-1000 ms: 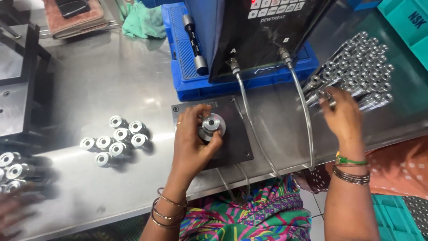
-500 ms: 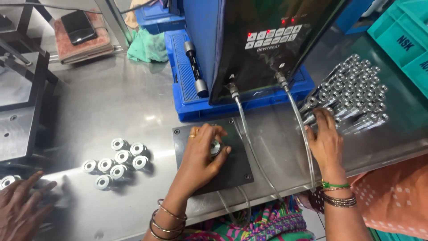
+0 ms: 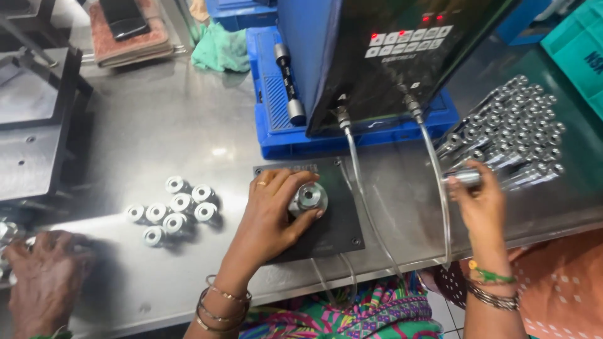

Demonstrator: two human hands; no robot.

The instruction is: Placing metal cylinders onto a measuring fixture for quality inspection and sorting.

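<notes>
1. On the dark square plate (image 3: 333,220) near the front edge of the steel worktop (image 3: 157,125), the left hand (image 3: 273,210) curls its fingers and thumb around a round metal part (image 3: 308,198) that sits on the plate; the grip is closed on it.
2. Toward the right front edge, the right hand (image 3: 480,204) pinches a short metal cylinder (image 3: 463,178) between thumb and fingers, at the near end of a heap of metal cylinders (image 3: 512,135) lying in rows.
3. Two clear tubes (image 3: 433,182) run from the black control box (image 3: 402,50) down past the plate and over the front edge, between the two hands.
4. The box leans on a blue plastic crate (image 3: 276,119) behind the plate; its face carries a pale keypad and red lights near the top. A grey and black rod (image 3: 289,81) lies on the crate.
5. Left of the plate, a cluster of small silver rings (image 3: 173,210) rests on the worktop.
6. At the front left corner, another person's hand (image 3: 44,276) lies flat.
7. Along the back edge lie a green cloth (image 3: 220,53) and a brown pad (image 3: 129,37) with a dark phone on it; a teal bin (image 3: 578,50) stands at the right back corner.
</notes>
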